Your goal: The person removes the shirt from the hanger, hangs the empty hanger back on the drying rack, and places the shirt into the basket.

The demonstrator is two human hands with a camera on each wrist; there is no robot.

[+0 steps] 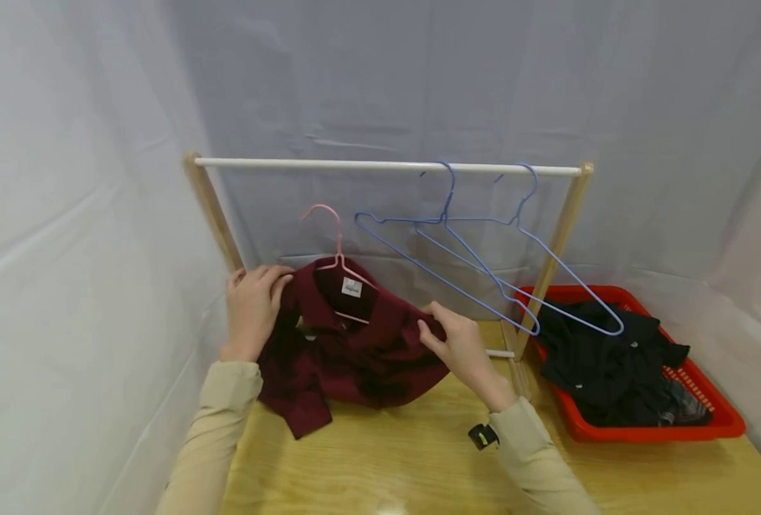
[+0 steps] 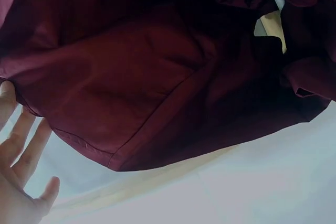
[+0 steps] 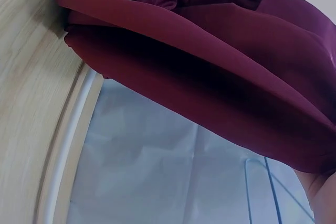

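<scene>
Both hands, left and right, pinch the maroon shirt at centre frame; its pink hanger is half hidden inside the collar.

shirt on table — before rack | basket right — clothes inside

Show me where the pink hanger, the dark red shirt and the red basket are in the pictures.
pink hanger [image 1: 337, 230]: head view, on its neck below the hook.
dark red shirt [image 1: 355, 354]: head view, on the front cloth between the two hands.
red basket [image 1: 722, 422]: head view, on its front right rim.
</scene>
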